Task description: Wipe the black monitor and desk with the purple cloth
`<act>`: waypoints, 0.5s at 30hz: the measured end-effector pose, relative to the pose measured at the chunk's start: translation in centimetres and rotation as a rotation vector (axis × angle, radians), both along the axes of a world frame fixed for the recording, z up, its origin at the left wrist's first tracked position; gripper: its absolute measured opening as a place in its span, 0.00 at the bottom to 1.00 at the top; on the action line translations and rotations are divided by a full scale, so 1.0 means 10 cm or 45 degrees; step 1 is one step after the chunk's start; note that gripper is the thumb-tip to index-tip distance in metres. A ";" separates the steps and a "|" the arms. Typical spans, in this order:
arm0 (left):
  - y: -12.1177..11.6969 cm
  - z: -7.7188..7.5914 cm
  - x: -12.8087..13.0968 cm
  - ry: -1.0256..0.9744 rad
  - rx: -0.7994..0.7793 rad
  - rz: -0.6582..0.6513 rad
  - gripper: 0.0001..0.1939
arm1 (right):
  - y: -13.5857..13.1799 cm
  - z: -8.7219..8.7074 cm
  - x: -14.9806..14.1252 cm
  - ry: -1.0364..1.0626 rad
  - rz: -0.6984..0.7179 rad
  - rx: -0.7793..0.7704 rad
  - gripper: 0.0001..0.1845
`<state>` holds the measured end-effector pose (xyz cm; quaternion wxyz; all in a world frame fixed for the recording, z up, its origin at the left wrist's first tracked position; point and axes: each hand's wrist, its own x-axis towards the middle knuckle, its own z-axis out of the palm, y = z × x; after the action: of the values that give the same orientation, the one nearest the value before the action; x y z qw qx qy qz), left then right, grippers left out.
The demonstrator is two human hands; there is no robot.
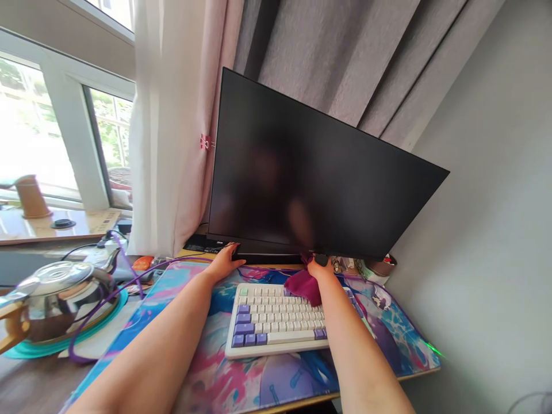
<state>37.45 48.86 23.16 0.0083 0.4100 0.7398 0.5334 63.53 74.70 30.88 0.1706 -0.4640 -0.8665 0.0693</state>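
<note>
A large black monitor (319, 178) with a dark screen stands on the desk. My left hand (225, 260) reaches under its lower left edge, fingers curled against the bottom bezel and base. My right hand (319, 268) is at the middle of the lower edge, closed on a dark red cloth (304, 286) that hangs down over the top of a white and purple keyboard (276, 319). The keyboard lies on a colourful desk mat (207, 368), between my two forearms.
A steel kettle (56, 299) on a teal mat sits at the left, with a purple cable (107, 299) looping past it. Pale curtains (172, 126) and a window (52, 132) are behind. A grey wall (487, 230) closes the right. Small items lie by the monitor's right corner (375, 265).
</note>
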 end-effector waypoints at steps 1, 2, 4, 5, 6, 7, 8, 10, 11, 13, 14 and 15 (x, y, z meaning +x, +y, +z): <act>0.00 0.00 0.00 0.004 -0.005 0.003 0.34 | 0.03 0.00 0.02 -0.016 -0.025 -0.013 0.27; 0.00 0.00 0.00 0.007 -0.010 0.006 0.34 | 0.05 0.00 0.04 -0.033 -0.042 -0.024 0.26; 0.00 0.00 0.01 0.016 -0.019 0.015 0.35 | 0.09 0.02 0.06 -0.067 -0.049 -0.033 0.27; 0.00 -0.01 0.01 0.021 -0.023 0.019 0.36 | 0.10 0.03 0.07 -0.084 -0.048 -0.035 0.27; 0.01 -0.01 0.01 0.026 -0.028 0.022 0.36 | 0.11 0.03 0.08 -0.102 -0.048 -0.039 0.27; 0.01 -0.01 0.02 0.032 -0.033 0.026 0.36 | 0.12 0.04 0.08 -0.121 -0.050 -0.046 0.27; 0.01 -0.01 0.02 0.038 -0.040 0.030 0.36 | 0.12 0.05 0.08 -0.140 -0.055 -0.055 0.26; 0.01 0.00 0.03 0.052 -0.055 0.039 0.36 | 0.09 0.05 0.08 -0.168 -0.073 -0.075 0.24; 0.01 0.00 0.03 0.061 -0.063 0.048 0.36 | 0.06 0.05 0.07 -0.176 -0.084 -0.081 0.24; 0.01 0.02 0.04 0.082 -0.076 0.069 0.35 | 0.00 0.05 0.06 -0.182 -0.097 -0.073 0.26; 0.01 0.02 0.05 0.096 -0.081 0.080 0.35 | -0.04 0.05 0.06 -0.185 -0.090 -0.062 0.27; 0.00 0.03 0.06 0.110 -0.084 0.092 0.34 | -0.08 0.05 0.05 -0.192 -0.072 -0.047 0.27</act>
<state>38.02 48.89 23.50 -0.0295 0.4051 0.7709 0.4906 64.02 73.94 31.36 0.0982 -0.4953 -0.8620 0.0453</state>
